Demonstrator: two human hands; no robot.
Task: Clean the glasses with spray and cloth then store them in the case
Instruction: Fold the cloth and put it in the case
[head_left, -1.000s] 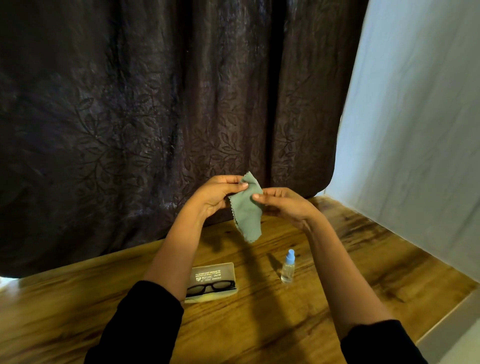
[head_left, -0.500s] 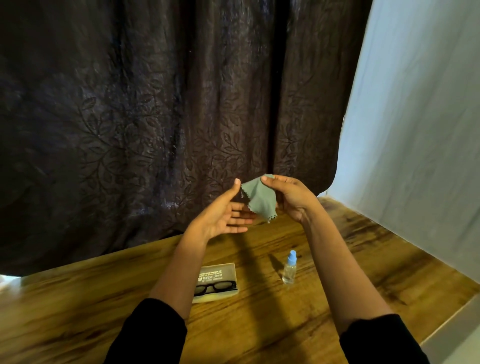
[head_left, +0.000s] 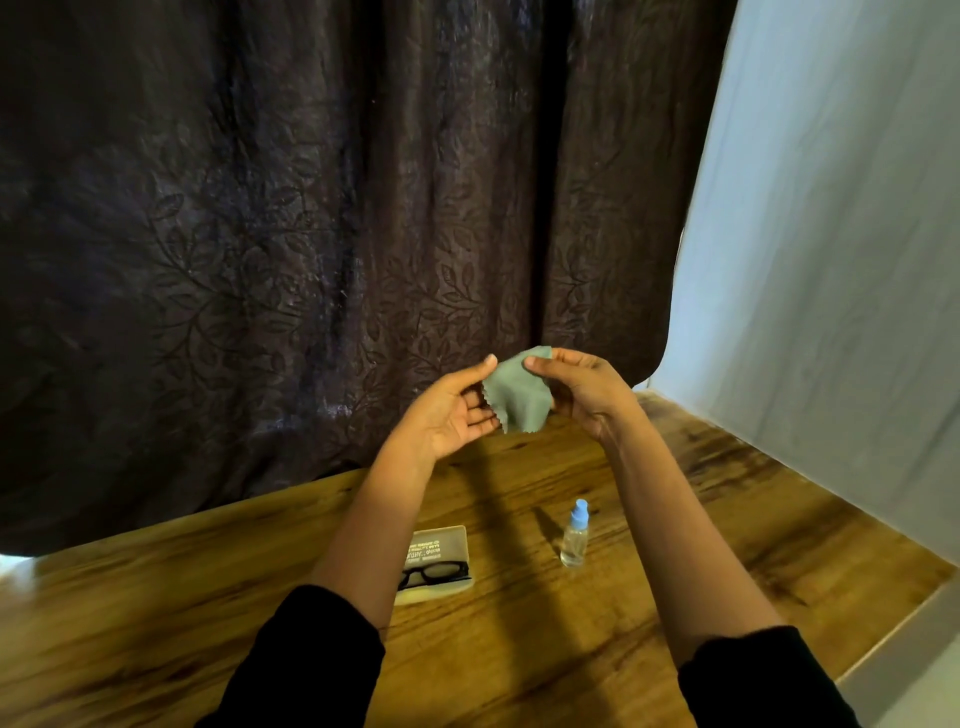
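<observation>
I see the wooden table (head_left: 675, 519) running under the dark curtain (head_left: 311, 234) at the back, with bare boards right of the spray bottle (head_left: 574, 535). Above it my right hand (head_left: 587, 395) pinches the green cloth (head_left: 519, 397), which hangs crumpled with a zigzag edge; my left hand (head_left: 447, 415) lies open-palmed, thumb touching it. The black glasses (head_left: 434, 574) rest on the beige case (head_left: 441, 564).

i log: dark brown curtain (head_left: 311, 234) with embossed leaf pattern behind the table's far edge; pale blue-white wall (head_left: 841, 270) along its right edge; glossy wood-grain table (head_left: 156, 623).
</observation>
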